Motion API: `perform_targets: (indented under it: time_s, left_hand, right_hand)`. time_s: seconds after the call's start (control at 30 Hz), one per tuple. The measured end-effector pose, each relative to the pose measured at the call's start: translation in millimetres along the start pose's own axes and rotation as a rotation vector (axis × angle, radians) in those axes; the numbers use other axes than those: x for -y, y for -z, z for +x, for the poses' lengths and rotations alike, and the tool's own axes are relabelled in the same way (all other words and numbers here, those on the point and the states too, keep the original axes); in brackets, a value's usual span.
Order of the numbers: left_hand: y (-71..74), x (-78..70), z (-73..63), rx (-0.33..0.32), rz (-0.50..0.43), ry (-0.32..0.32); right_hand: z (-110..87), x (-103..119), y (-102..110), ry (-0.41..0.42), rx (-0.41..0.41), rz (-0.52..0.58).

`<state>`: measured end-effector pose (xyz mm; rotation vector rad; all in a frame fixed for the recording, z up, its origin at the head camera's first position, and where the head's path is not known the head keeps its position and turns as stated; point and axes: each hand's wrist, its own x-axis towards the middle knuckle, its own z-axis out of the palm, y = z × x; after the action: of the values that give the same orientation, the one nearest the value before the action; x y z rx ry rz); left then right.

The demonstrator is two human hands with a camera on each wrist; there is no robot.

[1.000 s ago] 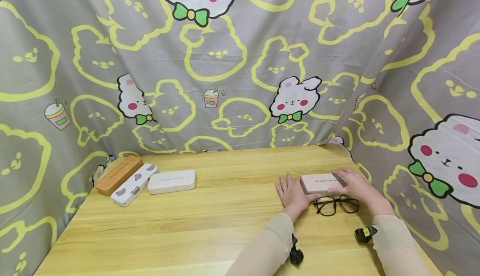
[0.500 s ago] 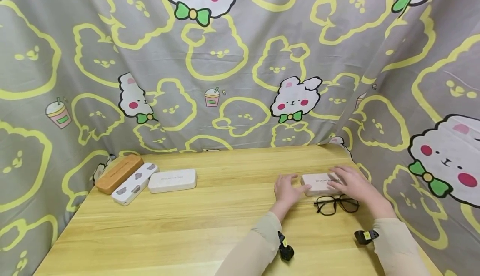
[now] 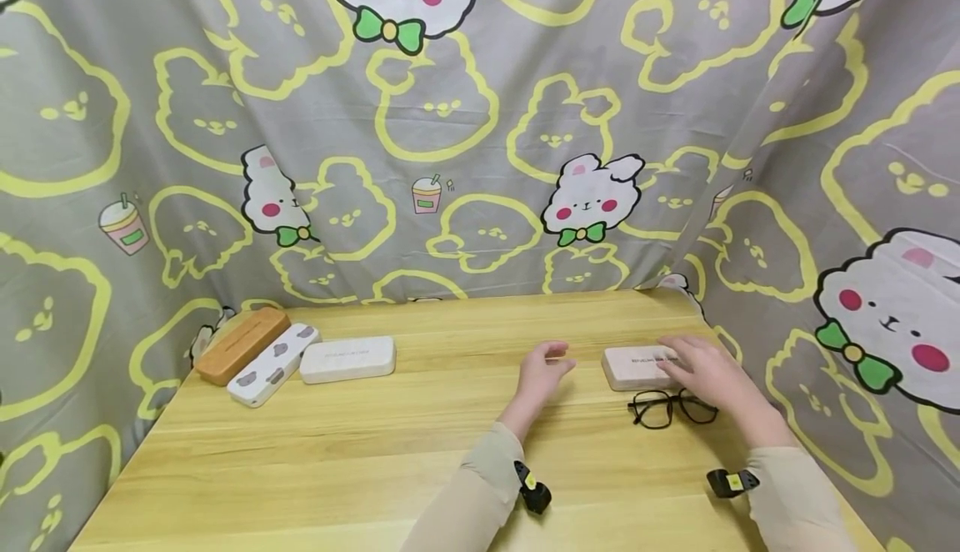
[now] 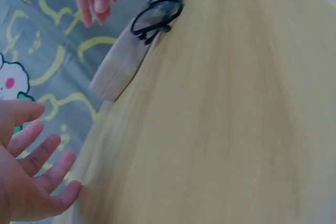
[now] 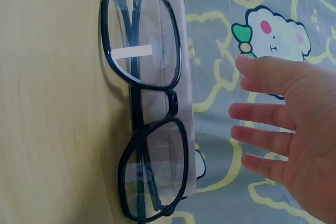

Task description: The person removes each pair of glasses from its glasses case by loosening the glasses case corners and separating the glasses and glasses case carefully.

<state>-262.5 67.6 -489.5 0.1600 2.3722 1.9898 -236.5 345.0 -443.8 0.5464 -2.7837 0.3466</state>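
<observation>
A pale pink glasses case (image 3: 628, 373) with small dark lettering lies closed at the right of the table. Just in front of it sit black-framed eyeglasses (image 3: 656, 411), folded; the right wrist view shows a white strip on one lens. My right hand (image 3: 708, 373) hovers over the case's right end, covering part of it from the head view. Its fingers (image 5: 262, 113) are relaxed and apart from the case in the right wrist view. Left of the case, my left hand (image 3: 542, 378) is in the air with loosely bent fingers and holds nothing.
At the table's back left lie an orange-brown case (image 3: 242, 347), a white case with grey bear prints (image 3: 264, 375) and an off-white case (image 3: 348, 360). A patterned grey curtain (image 3: 480, 152) hangs around the wooden table (image 3: 337, 460).
My left hand has left the pink case's left side and moved left. My right hand has lifted slightly and stays over the right end. The case and eyeglasses have not moved.
</observation>
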Motion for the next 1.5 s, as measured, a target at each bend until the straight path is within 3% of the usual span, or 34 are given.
perform_targets:
  time_s: [0.17,0.4,0.67,0.93,1.17,1.5]
  left_hand:
    - [21.3,-0.9,-2.9,0.023,0.011,-0.014]
    - [56.7,-5.4,-9.0,0.027,0.08,-0.053]
    - [101.5,-10.6,-21.1,0.012,0.146,-0.09]
    - [139.4,-10.1,-29.9,-0.016,0.211,-0.145]
    - [171.2,-18.9,-33.6,-0.026,0.344,-0.214]
    - [231.8,-21.6,-46.5,-0.051,0.557,-0.274]
  right_hand:
    - [2.1,15,6,-0.024,-0.001,0.005]
    - [3.5,31,-3,0.016,-0.101,-0.015]
    - [6.4,48,-7,0.038,-0.159,-0.025]
    - [17.4,76,-16,0.093,-0.182,0.063]
    - [26.3,99,-23,0.157,-0.16,0.058]
    - [50.7,127,-34,0.294,-0.185,0.069]
